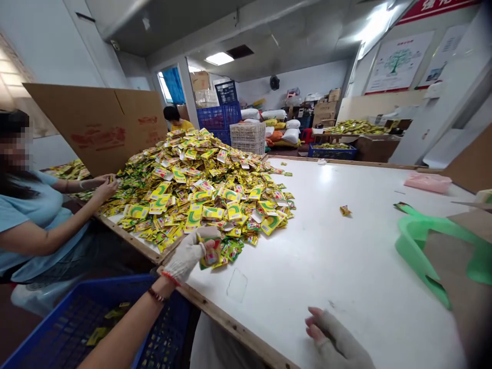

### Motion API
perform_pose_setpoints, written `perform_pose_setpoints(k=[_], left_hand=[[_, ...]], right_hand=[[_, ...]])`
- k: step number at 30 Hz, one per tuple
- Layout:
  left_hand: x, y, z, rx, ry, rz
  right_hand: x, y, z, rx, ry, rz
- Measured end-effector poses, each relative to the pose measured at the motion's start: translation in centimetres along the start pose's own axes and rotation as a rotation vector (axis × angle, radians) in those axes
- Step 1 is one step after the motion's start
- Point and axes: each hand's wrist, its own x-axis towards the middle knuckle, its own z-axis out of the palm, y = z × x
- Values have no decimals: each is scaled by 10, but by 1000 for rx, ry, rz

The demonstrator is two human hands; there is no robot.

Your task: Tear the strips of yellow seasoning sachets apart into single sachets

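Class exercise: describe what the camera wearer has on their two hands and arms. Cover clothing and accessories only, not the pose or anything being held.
Both hands wear off-white knitted gloves with the fingertips cut away. The left hand glove has a thin red edge at the cuff, and a dark beaded bracelet sits on the wrist below it. The forearm has no sleeve. The right hand glove is the same knit; its wrist is out of frame.

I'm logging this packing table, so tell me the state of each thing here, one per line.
left hand: gloved, gripping a bunch of packets
right hand: gloved, resting flat on the table, holding nothing
packet pile: heaped loose
blue crate: open, a few packets inside
green bag: lying slack
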Motion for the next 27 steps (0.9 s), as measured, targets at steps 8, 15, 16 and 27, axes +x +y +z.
perform_pose_setpoints(k=[8,15,16,27], left_hand=[[-68,29,148,-468,-521,-84],[-78,12,165,-540,-446,-200],[-79,12,164,-550,-458,-188],[-70,20,150,-274,-595,10]], right_hand=[[3,-43,11,-110,-240,-303],[-15,-15,-2,90,-48,-162],[-16,-12,-2,111,-31,-168],[-11,-19,-12,-77,-39,-262]])
